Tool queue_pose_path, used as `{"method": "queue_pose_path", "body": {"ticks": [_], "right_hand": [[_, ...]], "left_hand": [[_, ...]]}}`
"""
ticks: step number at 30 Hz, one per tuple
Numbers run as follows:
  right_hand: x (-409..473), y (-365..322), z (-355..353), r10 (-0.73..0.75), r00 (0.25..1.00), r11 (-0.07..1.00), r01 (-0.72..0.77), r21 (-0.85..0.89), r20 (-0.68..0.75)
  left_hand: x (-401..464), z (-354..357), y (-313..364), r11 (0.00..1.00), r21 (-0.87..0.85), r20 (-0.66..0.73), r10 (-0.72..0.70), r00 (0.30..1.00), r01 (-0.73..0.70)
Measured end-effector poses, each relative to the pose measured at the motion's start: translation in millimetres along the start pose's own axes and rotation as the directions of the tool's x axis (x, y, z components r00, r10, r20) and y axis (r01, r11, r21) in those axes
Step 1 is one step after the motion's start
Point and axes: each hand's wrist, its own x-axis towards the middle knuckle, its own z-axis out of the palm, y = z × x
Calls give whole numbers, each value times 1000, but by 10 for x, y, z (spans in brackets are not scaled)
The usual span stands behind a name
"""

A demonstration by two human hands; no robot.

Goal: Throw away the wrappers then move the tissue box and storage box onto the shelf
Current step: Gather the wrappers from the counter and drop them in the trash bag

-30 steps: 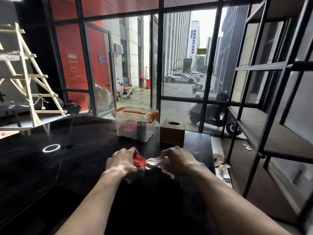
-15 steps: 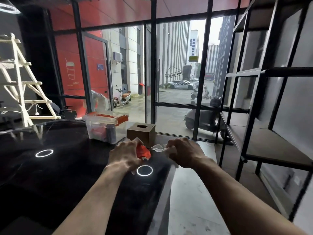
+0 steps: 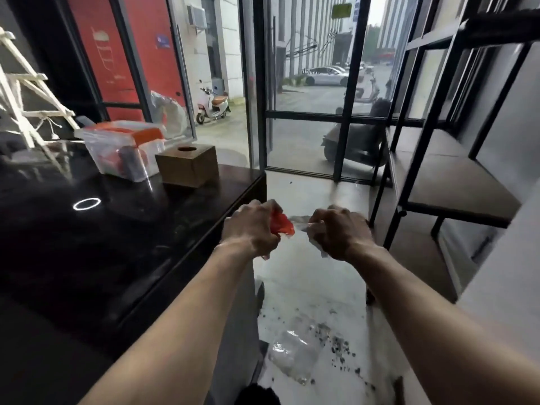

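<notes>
Wrappers were in both fists, clear of the table's edge and held out over the pale floor. The left hand (image 3: 251, 229) was curled tight around a crumpled red wrapper (image 3: 282, 225), which bulged out of the fist toward the other hand; the right hand (image 3: 339, 232) was closed just as firmly on a whitish wrapper (image 3: 314, 242), a tail of it hanging below the knuckles. The two bundles nearly met in the gap between the hands, though I could not tell whether they touched. No bin showed anywhere I could see, so where the wrappers were bound was a guess; only a clear plastic bag (image 3: 295, 350) lay on the floor below and a little ahead of the person's feet, among dark crumbs. What the later moves hinged on lay off to the person's left and farther away: the brown tissue box (image 3: 188, 165) stood near the corner of the black table (image 3: 117, 244), just beside the clear storage box (image 3: 122, 150) with its orange lid, the tissue box being the nearer to the hands. The dark shelf (image 3: 450, 185) stood on the opposite side, to the right, so the right hand was closer to it and the left closer to the boxes.
</notes>
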Motion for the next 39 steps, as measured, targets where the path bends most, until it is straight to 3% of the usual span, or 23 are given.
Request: {"method": "queue_pose_path", "body": {"ticks": [7,15,26,32,39], "right_hand": [[-48,359,1158,75,992,997,-77,14,105],[-418,916,3049,183,925,981,-192,-4,333],[-1232,1592,5425,258,798,953,-301,-10,544],[-1473,1633,6067,260,762,954,-296,-37,594],[-1458,1294,6273,246,755,960,-278,-43,608]], "left_hand": [[-125,1277,-506,995,-17,191,-96,977,101],[-578,3240,-1370,963,11,408,-249,878,268],[-1277,5798,-2294,956,174,531,-293,795,236],[-1537,6471,-2615,934,291,555,-342,758,208],[-1674,6330,-2844,921,312,564,-378,734,234]]}}
